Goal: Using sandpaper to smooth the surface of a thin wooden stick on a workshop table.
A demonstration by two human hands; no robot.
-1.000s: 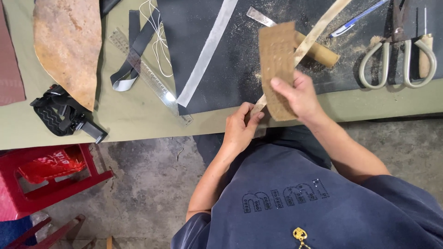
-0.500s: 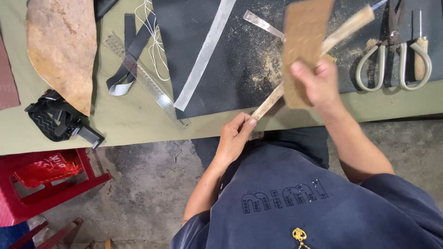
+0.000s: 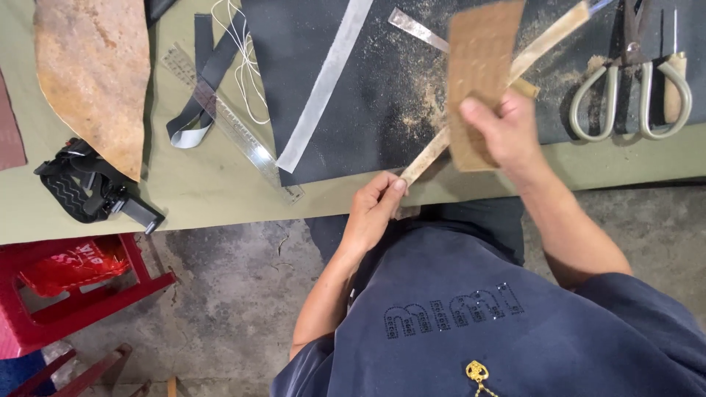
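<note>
My left hand (image 3: 375, 209) pinches the near end of a long, pale tan leather strap (image 3: 540, 43) at the table's front edge. The strap runs diagonally up and right across a black mat (image 3: 382, 81). My right hand (image 3: 500, 132) grips a brown sheet of sandpaper (image 3: 478, 66), held upright against the strap near its middle. Tan dust lies on the mat under the strap. A short cardboard-coloured roll (image 3: 523, 87) is partly hidden behind the sandpaper.
Large scissors (image 3: 625, 81) and an awl with a wooden handle (image 3: 673, 88) lie at the right. A clear ruler (image 3: 235, 125), a grey strip (image 3: 323, 81), a black strap (image 3: 198, 95), white cord, a brown leather piece (image 3: 92, 73) and a black headlamp (image 3: 88, 187) lie left. A red stool (image 3: 81, 287) stands below.
My right hand has slid the sandpaper up the strap, away from my left hand, over the last second. In the last half second it has barely moved. My left hand keeps the strap's end.
</note>
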